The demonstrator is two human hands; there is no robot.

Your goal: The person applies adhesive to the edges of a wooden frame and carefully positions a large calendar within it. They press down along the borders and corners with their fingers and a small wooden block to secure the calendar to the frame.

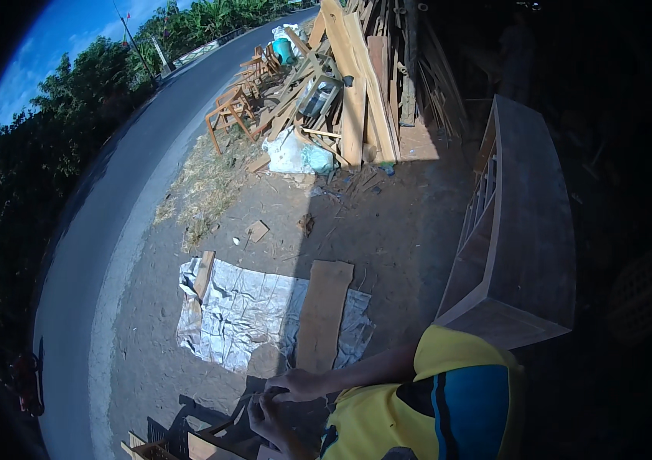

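Hands (294,384) close together, grip indistinct

The torso (376,422) stands at the near right and faces left. The right arm (372,368) leaves a short yellow sleeve (456,351), bare from there down, and reaches leftward, the forearm near level. The right hand (295,385) lies at its end, back uppermost, with the fingers bent toward the other hand. The left hand (265,415) sits just nearer and slightly left, its fingers partly curled; the left forearm (295,448) rises from the lower edge, mostly out of view. Both hands meet at the fingers, apparently in contact. Deep shade and small scale prevent confirming either hand's grip.
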